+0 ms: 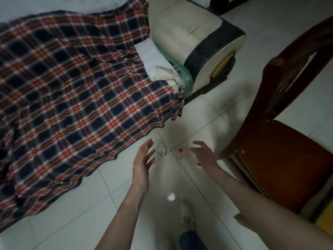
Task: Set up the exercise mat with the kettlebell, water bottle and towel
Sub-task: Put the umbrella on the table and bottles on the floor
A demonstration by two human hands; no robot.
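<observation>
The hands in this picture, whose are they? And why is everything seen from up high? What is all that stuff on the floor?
The camera sits on a person's head and looks down, so you see that person's own arms. The left hand and right hand are both open and hold nothing. Between them, two small clear bottles stand on the tiled floor: one with a greenish top, one with a red cap. A plaid blanket is spread on the floor like a mat, with a rolled white towel on its far corner. A wooden chair stands at the right.
</observation>
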